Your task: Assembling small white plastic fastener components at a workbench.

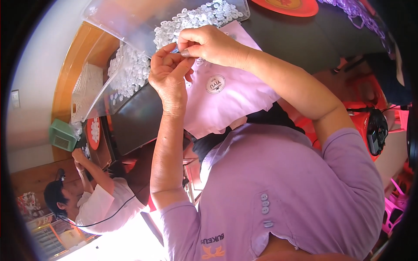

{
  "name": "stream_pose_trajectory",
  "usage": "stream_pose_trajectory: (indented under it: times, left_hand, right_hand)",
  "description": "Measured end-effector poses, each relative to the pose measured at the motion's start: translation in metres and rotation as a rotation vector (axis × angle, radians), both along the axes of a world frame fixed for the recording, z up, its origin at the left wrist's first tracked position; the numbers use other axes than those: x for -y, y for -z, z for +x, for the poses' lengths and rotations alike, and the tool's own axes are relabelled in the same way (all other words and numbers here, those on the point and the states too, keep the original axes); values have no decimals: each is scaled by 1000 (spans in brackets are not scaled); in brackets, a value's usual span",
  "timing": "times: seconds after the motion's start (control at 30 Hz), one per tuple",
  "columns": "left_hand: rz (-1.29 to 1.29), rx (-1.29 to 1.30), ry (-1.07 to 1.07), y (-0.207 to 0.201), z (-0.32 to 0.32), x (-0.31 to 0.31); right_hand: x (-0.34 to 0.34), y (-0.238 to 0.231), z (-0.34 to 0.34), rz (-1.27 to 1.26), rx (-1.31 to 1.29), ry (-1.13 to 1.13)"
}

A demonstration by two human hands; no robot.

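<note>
My left hand and my right hand meet above the near side of a clear plastic tray. Fingertips and thumb are pinched together on each. Between them a small bluish bit shows, too hidden by the fingers to name. Many small white ring-shaped plastic pieces lie heaped in the clear tray just beyond my hands. Below them a pink cloth with a round printed mark spreads from the tray's edge over my lap.
Left stands another clear bin with white pieces. A co-worker sits at the left near a red plate and a green basket. Far right are a red-orange plate and purple strands. Red stools stand at the right.
</note>
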State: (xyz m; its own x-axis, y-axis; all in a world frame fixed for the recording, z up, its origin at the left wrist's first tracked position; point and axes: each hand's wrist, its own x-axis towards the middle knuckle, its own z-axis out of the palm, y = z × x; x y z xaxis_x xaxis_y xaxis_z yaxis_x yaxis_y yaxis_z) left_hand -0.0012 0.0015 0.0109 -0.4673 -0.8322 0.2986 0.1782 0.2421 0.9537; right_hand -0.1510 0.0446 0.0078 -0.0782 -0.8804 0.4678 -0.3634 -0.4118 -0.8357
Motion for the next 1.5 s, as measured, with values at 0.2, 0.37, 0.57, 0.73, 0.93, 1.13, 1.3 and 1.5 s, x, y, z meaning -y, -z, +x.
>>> stream_pose_trajectory:
  times: [0.2, 0.37, 0.57, 0.73, 0.93, 1.13, 1.3, 1.5]
  left_hand:
    - [216, 16, -52, 6, -5, -5]
    - [257, -142, -28, 7, -7, -3]
    - [257, -217, 28, 12, -6, 3]
    - [205, -193, 11, 12, -9, -3]
    - [236, -301, 8, 15, -8, 2]
    - [256, -234, 7, 16, -1, 6]
    - [298, -267, 14, 14, 3, 5]
    - [278, -223, -7, 17, 3, 6]
  right_hand:
    - [2, 5, -1, -36, 209, 41]
    - [4, 6, 0, -27, 274, 32]
    - [1, 6, 4, 27, 354, -16]
    - [0, 7, 4, 10, 475, -21]
    - [-3, 2, 10, 11, 463, 6]
    - [0, 6, 7, 68, 279, 40]
    - [3, 8, 4, -101, -48, 217]
    - [5, 13, 3, -187, -235, 238]
